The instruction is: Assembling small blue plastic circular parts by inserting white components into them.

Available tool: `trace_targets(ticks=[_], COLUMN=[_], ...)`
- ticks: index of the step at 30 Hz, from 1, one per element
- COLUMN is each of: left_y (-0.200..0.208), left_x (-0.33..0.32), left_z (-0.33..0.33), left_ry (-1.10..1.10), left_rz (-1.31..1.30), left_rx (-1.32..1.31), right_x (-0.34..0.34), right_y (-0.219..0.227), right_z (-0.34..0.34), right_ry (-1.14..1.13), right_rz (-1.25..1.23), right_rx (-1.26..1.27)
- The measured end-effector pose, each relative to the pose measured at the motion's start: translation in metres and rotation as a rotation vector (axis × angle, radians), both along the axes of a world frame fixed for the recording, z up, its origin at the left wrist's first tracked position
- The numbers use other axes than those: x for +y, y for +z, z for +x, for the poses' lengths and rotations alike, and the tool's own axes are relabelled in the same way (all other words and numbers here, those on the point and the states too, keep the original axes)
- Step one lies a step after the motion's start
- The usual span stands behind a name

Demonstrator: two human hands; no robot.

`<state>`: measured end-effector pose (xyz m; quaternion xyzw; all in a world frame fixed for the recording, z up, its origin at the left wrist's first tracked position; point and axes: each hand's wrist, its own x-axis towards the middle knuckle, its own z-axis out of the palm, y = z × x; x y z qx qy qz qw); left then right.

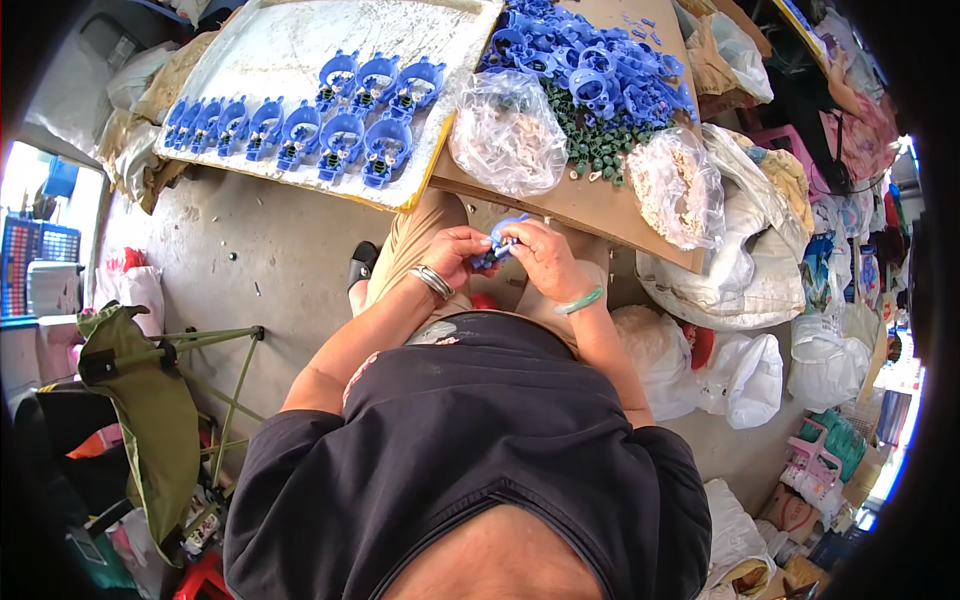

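Between the fingertips of the left hand (452, 254) and the right hand (549, 262), both closed in a pinch, sits a small blue plastic part (505, 233), apparently unfinished. Ahead-left of the left hand, rows of blue ring-topped plastic figures (300, 135) on a white, yellow-edged tray (270, 50) appear complete; beyond the right hand, loose blue plastic parts (610, 75), dark green pieces (596, 142) and clear plastic bags (508, 130) of cream pieces (672, 195) apparently remain.
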<state>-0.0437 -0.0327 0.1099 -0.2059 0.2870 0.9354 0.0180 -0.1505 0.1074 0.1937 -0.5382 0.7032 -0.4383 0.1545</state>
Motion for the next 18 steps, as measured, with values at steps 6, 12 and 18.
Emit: trace_targets(ticks=[6, 12, 18], left_y=[0.004, -0.001, 0.001], left_x=[0.004, 0.004, 0.003], left_z=[-0.001, -0.002, -0.001], left_ry=[0.04, 0.071, 0.064], left_rz=[-0.146, -0.203, -0.149], left_rx=[-0.009, 0.019, -0.034], right_x=[0.001, 0.005, 0.003], right_y=[0.005, -0.015, -0.022], right_z=[0.001, 0.006, 0.012], right_ry=[-0.063, -0.189, -0.284], right_rz=[-0.033, -0.05, 0.0], right_rx=[0.098, -0.029, -0.153])
